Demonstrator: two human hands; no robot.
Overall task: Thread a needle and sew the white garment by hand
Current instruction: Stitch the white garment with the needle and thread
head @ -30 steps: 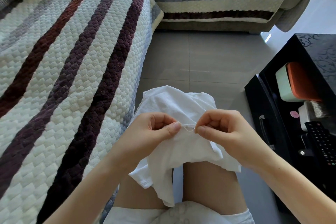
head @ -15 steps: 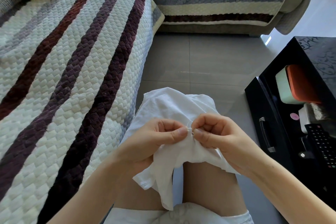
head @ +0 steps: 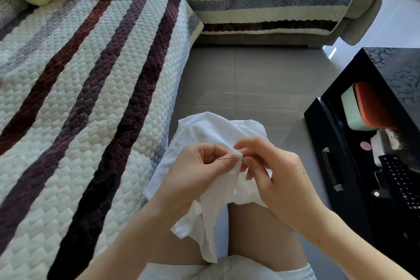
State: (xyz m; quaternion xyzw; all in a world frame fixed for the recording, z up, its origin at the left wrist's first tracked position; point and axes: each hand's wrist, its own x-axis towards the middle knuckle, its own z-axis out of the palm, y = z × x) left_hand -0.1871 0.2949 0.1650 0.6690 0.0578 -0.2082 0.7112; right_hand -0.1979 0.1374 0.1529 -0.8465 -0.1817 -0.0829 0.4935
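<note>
Left hand (head: 200, 173): fingers curled, thumb and forefinger pinching a fold of the white garment (head: 204, 129). Needle (head: 228, 158) lies roughly level through that fold. One end sticks out across the left fingers, the other sits at the right fingertips. Right hand (head: 279, 179): fingers narrow, look to be pinching the needle's end, but it's too small to be sure. Rest of the garment drapes below the fingers over the knees. Striped sofa (head: 91, 98) left of the fingers, remote (head: 400, 179) well to their right.

Thin needle (head: 228, 158) pierces bunched white garment (head: 204, 129).
</note>
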